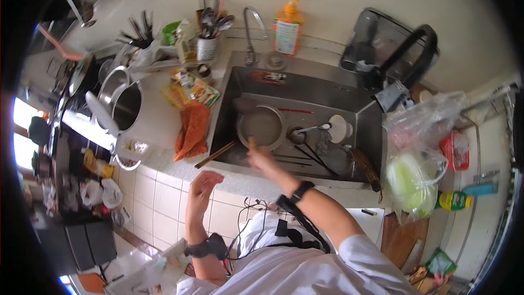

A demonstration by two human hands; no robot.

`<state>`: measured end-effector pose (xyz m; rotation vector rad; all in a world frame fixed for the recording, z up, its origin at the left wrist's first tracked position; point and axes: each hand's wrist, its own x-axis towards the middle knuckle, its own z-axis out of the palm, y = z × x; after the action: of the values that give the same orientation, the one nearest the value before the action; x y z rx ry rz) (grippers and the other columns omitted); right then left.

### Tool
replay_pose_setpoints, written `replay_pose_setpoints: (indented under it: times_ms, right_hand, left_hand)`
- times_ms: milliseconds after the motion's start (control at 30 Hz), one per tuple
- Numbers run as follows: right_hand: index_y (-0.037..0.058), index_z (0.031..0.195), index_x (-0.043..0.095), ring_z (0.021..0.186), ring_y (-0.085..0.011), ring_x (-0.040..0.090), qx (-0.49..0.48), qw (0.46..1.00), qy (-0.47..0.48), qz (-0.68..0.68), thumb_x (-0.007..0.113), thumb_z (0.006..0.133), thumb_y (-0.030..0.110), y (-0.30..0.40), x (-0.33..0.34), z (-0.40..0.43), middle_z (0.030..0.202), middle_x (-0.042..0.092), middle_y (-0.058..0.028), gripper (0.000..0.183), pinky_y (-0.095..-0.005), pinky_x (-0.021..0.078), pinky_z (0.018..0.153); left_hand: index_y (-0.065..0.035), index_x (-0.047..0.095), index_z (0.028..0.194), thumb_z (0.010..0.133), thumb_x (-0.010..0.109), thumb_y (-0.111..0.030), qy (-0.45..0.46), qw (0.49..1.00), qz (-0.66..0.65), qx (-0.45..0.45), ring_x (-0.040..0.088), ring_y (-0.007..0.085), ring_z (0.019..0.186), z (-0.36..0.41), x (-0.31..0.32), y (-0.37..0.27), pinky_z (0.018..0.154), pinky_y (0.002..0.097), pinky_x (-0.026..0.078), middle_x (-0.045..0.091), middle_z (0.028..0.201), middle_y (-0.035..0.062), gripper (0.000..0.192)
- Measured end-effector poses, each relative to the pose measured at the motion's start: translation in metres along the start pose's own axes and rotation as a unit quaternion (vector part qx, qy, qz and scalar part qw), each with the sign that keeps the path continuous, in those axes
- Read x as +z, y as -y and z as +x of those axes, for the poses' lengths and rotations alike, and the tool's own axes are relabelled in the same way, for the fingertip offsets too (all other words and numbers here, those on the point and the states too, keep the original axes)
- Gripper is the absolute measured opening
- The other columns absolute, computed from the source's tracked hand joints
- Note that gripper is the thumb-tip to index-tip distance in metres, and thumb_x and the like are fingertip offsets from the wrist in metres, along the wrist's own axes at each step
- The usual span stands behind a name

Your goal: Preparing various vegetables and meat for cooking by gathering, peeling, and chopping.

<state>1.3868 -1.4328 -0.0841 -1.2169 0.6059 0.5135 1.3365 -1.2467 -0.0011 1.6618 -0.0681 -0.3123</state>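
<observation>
My right hand [260, 159] is over the front of a stainless steel sink [303, 95]. One finger points across the near rim of a round metal pan [263, 125] holding cloudy liquid; I cannot tell whether it touches. Motion blurs this hand, and nothing shows in its grasp. Outside the sink, before the counter's front edge, my left hand [201, 186] is raised, empty, with loosely bent fingers. Near it a pair of wooden chopsticks [215, 155] lies across the sink's front-left rim. An orange cloth [192, 129] rests on the counter to the left.
In the sink lie a white bowl [338, 129], dark chopsticks [317, 160] and a brown brush-like bundle [365, 168]. A faucet [249, 37] and a yellow pump bottle [287, 29] stand behind. Steel pots [127, 106] sit left; bagged green vegetables [411, 180] lie right.
</observation>
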Motion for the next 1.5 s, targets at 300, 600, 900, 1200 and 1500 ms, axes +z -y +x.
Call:
replay_pose_setpoints:
  times_ms: [300,600,900,1200,1500]
  right_hand:
    - [0.0006,0.071,0.048,0.052,-0.0152,0.053,0.012,0.999,0.041,0.024,0.046,0.086,0.027,-0.046,0.055,0.077,0.061,0.053,-0.0085,0.031,-0.028,0.0445,0.044]
    - [0.0007,0.094,0.057,0.067,-0.0122,0.054,-0.15,0.986,0.067,-0.011,0.046,0.081,0.009,-0.023,-0.069,-0.013,0.073,0.057,-0.0061,0.019,-0.024,0.0434,0.057]
    - [0.0005,0.102,0.052,0.083,-0.0168,0.057,-0.339,0.888,-0.249,-0.184,0.048,0.083,0.007,0.002,-0.257,-0.279,0.091,0.058,-0.0098,0.021,-0.027,0.0437,0.07]
    - [0.0031,0.114,0.045,0.105,-0.0309,0.046,-0.377,0.72,-0.558,-0.167,0.044,0.082,0.011,-0.048,-0.336,-0.358,0.112,0.048,-0.0177,0.033,-0.0399,0.0325,0.09]
    - [0.0097,0.123,0.041,0.119,-0.0325,0.032,-0.328,0.74,-0.508,-0.295,0.047,0.083,0.018,-0.074,-0.402,-0.349,0.124,0.038,-0.0195,0.041,-0.0516,0.0153,0.098]
  left_hand:
    - [0.0009,0.052,0.089,0.084,0.047,-0.008,-0.002,0.996,-0.013,-0.083,0.055,0.0153,0.082,-0.013,0.01,0.004,0.075,0.0261,0.041,0.059,0.085,0.0078,0.011]
    - [0.0003,0.053,0.089,0.083,0.044,-0.005,0.155,0.985,-0.054,-0.048,0.056,0.0151,0.081,0.036,0.12,0.018,0.075,0.0258,0.042,0.059,0.086,0.0074,0.012]
    - [0.0014,0.053,0.092,0.083,0.044,0.0,0.49,0.849,0.103,0.168,0.055,0.0167,0.088,0.011,0.321,-0.055,0.077,0.0268,0.043,0.057,0.088,0.0087,0.013]
    - [-0.0027,0.048,0.1,0.075,0.052,-0.01,0.291,0.687,0.325,0.581,0.05,0.0262,0.099,-0.034,0.469,-0.089,0.092,0.0407,0.032,0.051,0.1,0.0136,0.027]
    - [-0.0077,0.031,0.125,0.075,0.047,-0.008,0.238,0.822,0.445,0.264,0.058,0.0351,0.079,0.007,0.437,-0.033,0.074,0.0433,0.042,0.057,0.097,0.0186,0.052]
